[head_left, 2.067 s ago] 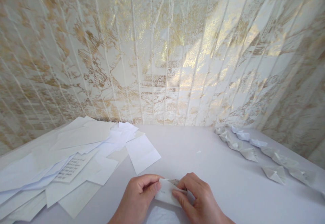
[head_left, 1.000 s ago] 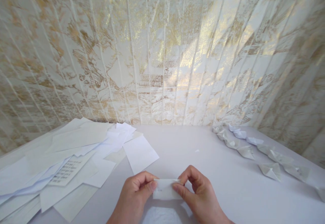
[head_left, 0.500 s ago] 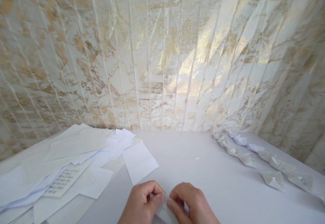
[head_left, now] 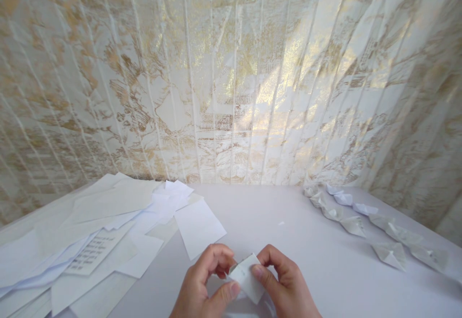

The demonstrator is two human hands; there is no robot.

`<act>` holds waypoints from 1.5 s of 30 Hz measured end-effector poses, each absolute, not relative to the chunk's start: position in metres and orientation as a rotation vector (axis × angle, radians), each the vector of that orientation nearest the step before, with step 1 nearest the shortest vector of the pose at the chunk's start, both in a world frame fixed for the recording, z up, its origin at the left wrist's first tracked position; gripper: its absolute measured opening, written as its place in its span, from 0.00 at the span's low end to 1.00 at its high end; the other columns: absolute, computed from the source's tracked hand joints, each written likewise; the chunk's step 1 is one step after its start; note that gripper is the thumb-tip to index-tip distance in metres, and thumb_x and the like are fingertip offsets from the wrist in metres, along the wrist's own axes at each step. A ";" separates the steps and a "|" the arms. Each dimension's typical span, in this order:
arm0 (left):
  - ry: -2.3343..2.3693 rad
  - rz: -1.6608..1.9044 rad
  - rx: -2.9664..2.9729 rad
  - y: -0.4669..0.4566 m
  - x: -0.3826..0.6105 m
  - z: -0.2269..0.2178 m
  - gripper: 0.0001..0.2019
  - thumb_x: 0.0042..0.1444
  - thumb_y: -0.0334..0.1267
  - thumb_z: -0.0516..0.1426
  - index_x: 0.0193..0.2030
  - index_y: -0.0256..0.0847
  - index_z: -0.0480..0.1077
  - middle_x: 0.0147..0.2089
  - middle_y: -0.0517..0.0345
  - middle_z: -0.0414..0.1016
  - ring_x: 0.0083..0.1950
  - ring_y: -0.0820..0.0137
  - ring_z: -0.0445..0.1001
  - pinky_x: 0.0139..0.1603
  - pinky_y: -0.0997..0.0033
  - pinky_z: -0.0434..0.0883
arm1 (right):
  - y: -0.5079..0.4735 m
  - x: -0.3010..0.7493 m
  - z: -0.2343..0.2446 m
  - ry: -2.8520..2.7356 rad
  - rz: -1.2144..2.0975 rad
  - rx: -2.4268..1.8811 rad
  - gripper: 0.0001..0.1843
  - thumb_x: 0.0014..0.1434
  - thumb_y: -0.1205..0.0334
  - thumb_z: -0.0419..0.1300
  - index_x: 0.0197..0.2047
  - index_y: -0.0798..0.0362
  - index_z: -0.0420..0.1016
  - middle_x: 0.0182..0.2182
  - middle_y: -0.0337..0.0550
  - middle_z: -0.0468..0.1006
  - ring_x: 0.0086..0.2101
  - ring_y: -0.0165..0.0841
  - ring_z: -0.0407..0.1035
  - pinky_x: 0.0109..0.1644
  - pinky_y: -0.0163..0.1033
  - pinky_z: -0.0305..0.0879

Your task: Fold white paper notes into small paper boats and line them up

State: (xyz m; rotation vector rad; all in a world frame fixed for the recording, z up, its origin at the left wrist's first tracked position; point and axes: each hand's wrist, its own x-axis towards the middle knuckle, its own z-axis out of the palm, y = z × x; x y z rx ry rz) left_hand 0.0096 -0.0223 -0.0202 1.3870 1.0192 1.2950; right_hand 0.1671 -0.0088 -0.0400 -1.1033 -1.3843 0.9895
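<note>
A small folded piece of paper (head_left: 248, 279), white with a squarish face, is held up between my hands just above the table near the lower edge of the view. My right hand (head_left: 285, 279) pinches its right side, thumb on the near face and forefinger behind. At its left corner, my left hand (head_left: 205, 282) grips the paper between curled fingers and thumb. A part of the fold on the left stands slightly apart from the front face. The fingers behind the paper are partly hidden.
A spread pile of loose paper sheets (head_left: 104, 212) covers the left of the white table (head_left: 252, 212); one sheet (head_left: 200, 226) lies just beyond my left hand. Folded paper boats (head_left: 390, 255) line up in rows at the right. A tiny paper scrap (head_left: 281, 223) lies mid-table. A patterned curtain (head_left: 231, 77) hangs behind.
The folded paper has been raised and turned, so its squarish face now shows. My hands have moved slightly up and apart, with the left fingers more open around the paper.
</note>
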 end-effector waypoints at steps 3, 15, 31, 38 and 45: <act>1.014 1.187 1.274 -0.019 0.011 -0.024 0.18 0.38 0.50 0.62 0.31 0.38 0.70 0.26 0.58 0.68 0.30 0.68 0.65 0.32 0.72 0.61 | -0.011 0.166 -0.042 -1.372 1.000 -1.092 0.21 0.48 0.43 0.58 0.21 0.54 0.62 0.17 0.35 0.65 0.20 0.28 0.57 0.23 0.32 0.54; 1.020 1.186 1.108 -0.022 0.012 -0.015 0.17 0.36 0.49 0.64 0.19 0.35 0.67 0.17 0.63 0.65 0.22 0.75 0.60 0.25 0.75 0.56 | -0.011 0.162 -0.051 -1.296 1.121 -0.998 0.26 0.44 0.38 0.59 0.20 0.53 0.61 0.17 0.35 0.62 0.21 0.27 0.54 0.23 0.33 0.49; 1.030 1.160 0.965 -0.022 0.013 -0.018 0.17 0.37 0.48 0.64 0.20 0.37 0.65 0.17 0.62 0.67 0.20 0.75 0.63 0.22 0.76 0.57 | -0.018 0.160 -0.033 -1.433 1.049 -1.094 0.18 0.49 0.48 0.56 0.20 0.52 0.58 0.18 0.34 0.59 0.22 0.29 0.53 0.26 0.34 0.51; 0.896 1.130 0.891 -0.022 0.016 -0.019 0.16 0.40 0.47 0.63 0.23 0.37 0.65 0.19 0.62 0.66 0.22 0.75 0.63 0.24 0.76 0.58 | -0.027 0.157 -0.009 -1.684 0.911 -1.220 0.13 0.49 0.56 0.52 0.19 0.51 0.53 0.17 0.33 0.56 0.22 0.28 0.51 0.26 0.34 0.50; 0.881 1.079 0.985 -0.024 0.019 -0.016 0.18 0.38 0.44 0.65 0.30 0.31 0.71 0.25 0.54 0.72 0.29 0.67 0.68 0.30 0.71 0.62 | -0.027 0.157 -0.014 -1.543 1.024 -1.176 0.17 0.50 0.51 0.54 0.19 0.52 0.55 0.17 0.33 0.57 0.22 0.28 0.51 0.26 0.33 0.50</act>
